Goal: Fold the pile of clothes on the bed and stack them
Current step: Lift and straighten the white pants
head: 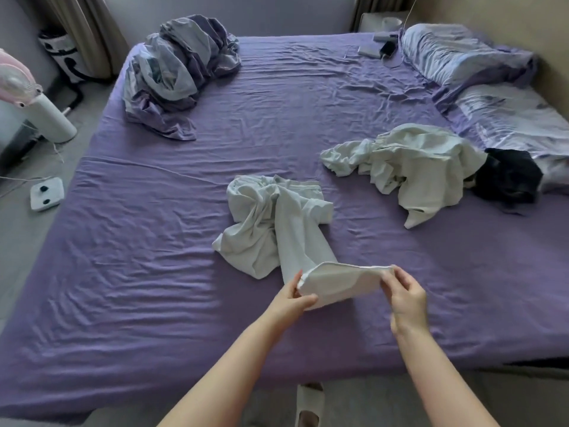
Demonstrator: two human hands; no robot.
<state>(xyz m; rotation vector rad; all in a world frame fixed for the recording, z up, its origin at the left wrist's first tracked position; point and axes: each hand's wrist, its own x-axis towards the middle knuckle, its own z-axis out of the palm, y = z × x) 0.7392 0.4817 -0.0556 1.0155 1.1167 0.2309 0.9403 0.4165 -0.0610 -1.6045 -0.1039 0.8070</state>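
A crumpled pair of pale white trousers point(277, 220) lies in the middle of the purple bed point(154, 272). One leg stretches toward me, and I hold its open hem between both hands. My left hand point(292, 298) pinches the hem's left corner. My right hand point(403, 292) pinches the right corner, pulling the opening wide. To the right lies a loose pile of pale clothes point(409, 167) with a black garment point(508, 177) beside it.
A bunched purple-grey duvet point(178, 72) sits at the bed's far left. Pillows point(462, 53) line the right side, with phones and cables point(378, 47) near the far edge. A fan point(37, 109) and a white power strip point(46, 194) are on the floor at left.
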